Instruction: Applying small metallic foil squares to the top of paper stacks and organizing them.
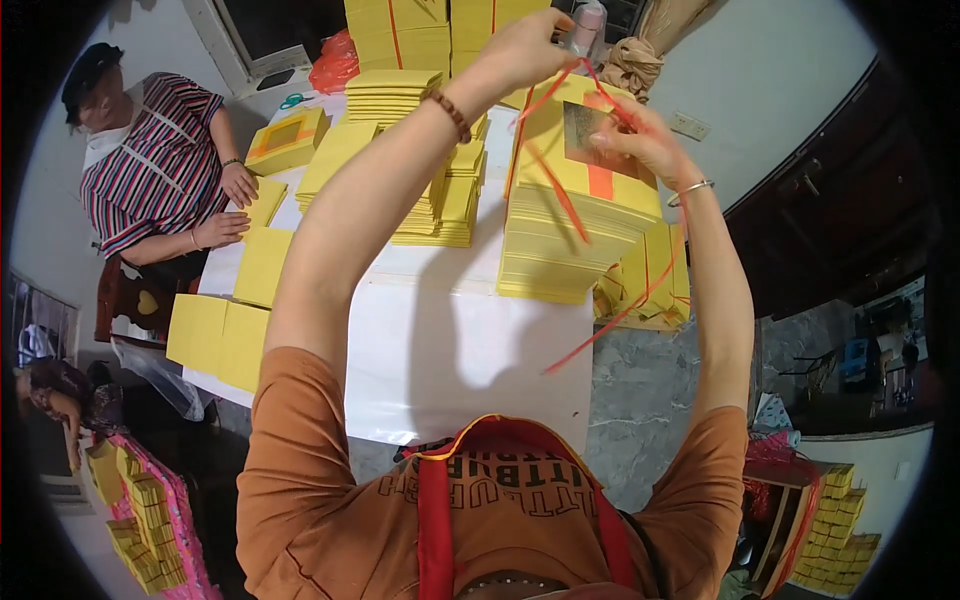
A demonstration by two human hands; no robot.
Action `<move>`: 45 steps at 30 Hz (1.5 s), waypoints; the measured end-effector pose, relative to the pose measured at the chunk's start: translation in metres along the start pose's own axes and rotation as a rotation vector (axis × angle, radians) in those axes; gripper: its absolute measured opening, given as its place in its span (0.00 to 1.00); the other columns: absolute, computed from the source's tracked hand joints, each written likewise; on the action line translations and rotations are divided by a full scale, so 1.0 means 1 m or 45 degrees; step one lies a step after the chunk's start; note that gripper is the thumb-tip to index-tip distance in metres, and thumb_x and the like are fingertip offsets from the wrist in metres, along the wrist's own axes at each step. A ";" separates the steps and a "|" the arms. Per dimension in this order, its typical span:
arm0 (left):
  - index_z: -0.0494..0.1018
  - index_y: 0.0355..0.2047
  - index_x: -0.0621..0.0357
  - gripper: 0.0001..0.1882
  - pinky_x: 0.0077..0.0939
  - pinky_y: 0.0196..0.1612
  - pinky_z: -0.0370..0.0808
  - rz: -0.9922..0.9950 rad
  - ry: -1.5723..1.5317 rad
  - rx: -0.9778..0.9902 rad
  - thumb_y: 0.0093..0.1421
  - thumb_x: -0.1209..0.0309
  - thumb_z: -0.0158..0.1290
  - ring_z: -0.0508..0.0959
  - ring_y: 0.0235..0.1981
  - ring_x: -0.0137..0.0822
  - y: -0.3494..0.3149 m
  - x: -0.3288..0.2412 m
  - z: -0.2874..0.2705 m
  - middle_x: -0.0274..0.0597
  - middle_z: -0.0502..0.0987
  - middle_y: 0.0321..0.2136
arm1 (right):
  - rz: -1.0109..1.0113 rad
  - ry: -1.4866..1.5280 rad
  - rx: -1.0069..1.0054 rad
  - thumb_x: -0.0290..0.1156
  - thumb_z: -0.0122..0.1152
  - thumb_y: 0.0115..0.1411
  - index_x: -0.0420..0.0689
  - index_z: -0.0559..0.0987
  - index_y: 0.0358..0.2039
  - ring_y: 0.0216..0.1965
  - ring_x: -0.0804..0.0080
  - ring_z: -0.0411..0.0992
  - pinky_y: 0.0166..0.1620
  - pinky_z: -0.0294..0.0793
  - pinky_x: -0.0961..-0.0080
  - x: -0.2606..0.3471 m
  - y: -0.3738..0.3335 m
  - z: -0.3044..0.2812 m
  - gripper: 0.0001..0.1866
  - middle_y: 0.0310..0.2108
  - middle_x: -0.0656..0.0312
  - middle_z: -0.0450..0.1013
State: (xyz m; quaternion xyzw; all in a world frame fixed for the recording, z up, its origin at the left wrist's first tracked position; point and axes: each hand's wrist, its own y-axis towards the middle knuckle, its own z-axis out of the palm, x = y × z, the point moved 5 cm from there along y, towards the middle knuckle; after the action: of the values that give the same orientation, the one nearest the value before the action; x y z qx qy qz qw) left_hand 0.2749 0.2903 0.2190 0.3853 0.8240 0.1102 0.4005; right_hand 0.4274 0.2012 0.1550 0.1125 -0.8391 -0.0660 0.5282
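Note:
Both my arms reach to the far side of the white-covered table. My left hand pinches a thin red ribbon above a tall stack of yellow paper. Over the stack's right part, my right hand is closed on the same ribbon, slightly blurred. Loose ends hang down, one past my right wrist toward the table edge. On top of the stack lies a dark printed rectangular sheet, with an orange-red band beside it, partly behind my right hand.
More yellow paper stacks stand left of mine, partly behind my left arm. A co-worker in a striped top rests both hands on yellow sheets at the left. Green scissors lie at the back. Tied yellow bundles sit beyond the right edge.

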 end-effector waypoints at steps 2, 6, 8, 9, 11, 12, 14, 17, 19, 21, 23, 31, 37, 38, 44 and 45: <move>0.71 0.44 0.56 0.19 0.28 0.31 0.73 -0.053 -0.145 0.066 0.52 0.65 0.54 0.76 0.27 0.35 0.032 0.025 -0.001 0.46 0.77 0.28 | 0.066 -0.131 0.126 0.38 0.59 0.56 0.44 0.67 0.51 0.31 0.84 0.69 0.35 0.68 0.82 0.003 0.000 0.001 0.24 0.34 0.67 0.73; 0.72 0.38 0.58 0.14 0.23 0.20 0.67 -0.309 -0.771 0.072 0.53 0.65 0.54 0.69 0.16 0.29 0.058 0.062 -0.004 0.36 0.72 0.18 | -0.028 0.665 -0.603 0.35 0.59 0.56 0.47 0.72 0.44 0.29 0.82 0.69 0.36 0.68 0.78 -0.033 -0.008 -0.090 0.15 0.25 0.72 0.70; 0.72 0.37 0.57 0.14 0.23 0.18 0.65 -0.485 -0.940 0.035 0.54 0.63 0.53 0.68 0.15 0.29 0.063 0.125 -0.024 0.37 0.72 0.18 | -0.017 0.919 -0.671 0.34 0.58 0.57 0.49 0.73 0.41 0.30 0.80 0.69 0.38 0.68 0.75 -0.056 -0.012 -0.113 0.12 0.23 0.73 0.68; 0.72 0.37 0.56 0.14 0.24 0.17 0.64 -0.524 -1.051 -0.074 0.55 0.61 0.54 0.68 0.15 0.28 0.059 0.156 -0.031 0.37 0.72 0.18 | 0.014 1.084 -0.724 0.35 0.58 0.56 0.51 0.72 0.43 0.29 0.81 0.69 0.38 0.67 0.73 -0.068 -0.012 -0.117 0.13 0.23 0.73 0.69; 0.71 0.37 0.58 0.14 0.24 0.19 0.67 -0.634 -1.101 -0.136 0.54 0.65 0.54 0.69 0.16 0.30 0.045 0.156 -0.014 0.38 0.71 0.18 | 0.061 1.222 -0.847 0.35 0.58 0.56 0.53 0.71 0.44 0.29 0.81 0.69 0.37 0.67 0.70 -0.094 -0.033 -0.139 0.14 0.24 0.73 0.70; 0.70 0.38 0.60 0.14 0.25 0.22 0.69 -0.747 -1.126 -0.235 0.53 0.68 0.55 0.70 0.17 0.31 0.031 0.157 -0.010 0.39 0.71 0.18 | 0.188 1.192 -1.080 0.33 0.57 0.56 0.53 0.70 0.45 0.29 0.80 0.69 0.38 0.67 0.69 -0.109 -0.045 -0.147 0.15 0.26 0.73 0.71; 0.70 0.36 0.62 0.11 0.24 0.18 0.68 -0.786 -1.179 -0.318 0.55 0.69 0.53 0.69 0.15 0.31 0.011 0.159 0.013 0.39 0.70 0.17 | 0.322 1.157 -1.302 0.30 0.56 0.57 0.52 0.69 0.45 0.30 0.78 0.70 0.38 0.68 0.68 -0.135 -0.057 -0.153 0.15 0.29 0.74 0.72; 0.71 0.34 0.64 0.09 0.23 0.16 0.68 -0.775 -1.161 -0.349 0.56 0.70 0.50 0.70 0.14 0.31 -0.008 0.188 0.043 0.40 0.70 0.18 | 0.435 1.202 -1.644 0.34 0.53 0.57 0.60 0.73 0.41 0.35 0.83 0.66 0.42 0.59 0.65 -0.201 -0.073 -0.158 0.11 0.31 0.78 0.70; 0.71 0.34 0.64 0.09 0.23 0.17 0.70 -0.733 -1.102 -0.261 0.57 0.70 0.50 0.71 0.15 0.31 -0.006 0.182 0.061 0.40 0.71 0.19 | 0.570 0.991 -1.477 0.37 0.53 0.56 0.61 0.74 0.39 0.36 0.84 0.65 0.42 0.56 0.69 -0.235 -0.083 -0.159 0.09 0.35 0.80 0.71; 0.70 0.40 0.63 0.12 0.21 0.19 0.72 -0.977 -1.085 -0.160 0.58 0.69 0.47 0.72 0.16 0.30 -0.027 0.176 0.085 0.41 0.72 0.27 | 0.738 0.781 -1.133 0.39 0.54 0.56 0.62 0.74 0.40 0.35 0.85 0.64 0.40 0.56 0.69 -0.231 -0.073 -0.122 0.10 0.36 0.81 0.71; 0.69 0.43 0.61 0.13 0.21 0.20 0.72 -0.983 -1.114 -0.114 0.59 0.68 0.46 0.72 0.18 0.31 -0.036 0.178 0.101 0.40 0.71 0.32 | 0.788 0.598 -0.802 0.45 0.53 0.57 0.61 0.74 0.41 0.39 0.84 0.65 0.41 0.58 0.67 -0.217 -0.059 -0.087 0.12 0.39 0.79 0.71; 0.46 0.63 0.49 0.31 0.21 0.27 0.74 -0.866 -1.143 0.034 0.61 0.69 0.43 0.75 0.28 0.31 -0.080 0.154 0.109 0.46 0.63 0.54 | 0.682 1.024 -0.762 0.55 0.38 0.62 0.44 0.67 0.52 0.49 0.71 0.65 0.51 0.65 0.70 -0.159 -0.075 0.018 0.29 0.50 0.64 0.66; 0.55 0.60 0.52 0.28 0.21 0.31 0.74 -0.728 -1.076 0.009 0.59 0.73 0.45 0.76 0.34 0.32 -0.132 0.110 0.097 0.49 0.64 0.53 | 0.691 1.024 -0.870 0.57 0.33 0.63 0.44 0.62 0.56 0.51 0.72 0.65 0.49 0.67 0.75 -0.190 -0.115 0.042 0.33 0.52 0.62 0.65; 0.55 0.60 0.52 0.28 0.21 0.31 0.74 -0.727 -1.072 0.027 0.59 0.73 0.45 0.76 0.34 0.32 -0.137 0.111 0.103 0.49 0.64 0.53 | 0.660 0.953 -0.844 0.57 0.32 0.63 0.44 0.61 0.58 0.52 0.72 0.64 0.48 0.67 0.76 -0.202 -0.123 0.043 0.33 0.54 0.62 0.63; 0.55 0.59 0.57 0.28 0.26 0.44 0.72 -0.226 -0.437 -0.137 0.57 0.77 0.46 0.70 0.47 0.36 -0.184 0.105 0.083 0.54 0.48 0.62 | 0.601 1.071 -0.965 0.51 0.35 0.63 0.49 0.61 0.56 0.52 0.80 0.61 0.46 0.60 0.87 -0.156 -0.155 0.090 0.27 0.52 0.70 0.63; 0.58 0.57 0.58 0.27 0.28 0.49 0.70 -0.149 -0.426 -0.215 0.56 0.78 0.47 0.65 0.53 0.38 -0.185 0.090 0.074 0.54 0.49 0.61 | 0.541 1.031 -0.945 0.53 0.33 0.63 0.50 0.59 0.58 0.55 0.81 0.58 0.48 0.57 0.87 -0.154 -0.160 0.093 0.28 0.54 0.71 0.61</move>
State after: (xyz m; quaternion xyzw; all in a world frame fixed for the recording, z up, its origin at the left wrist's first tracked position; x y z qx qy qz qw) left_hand 0.1944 0.2203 0.0282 0.3148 0.7547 0.0898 0.5686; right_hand 0.4269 0.0860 -0.0559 -0.2341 -0.4955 -0.1996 0.8123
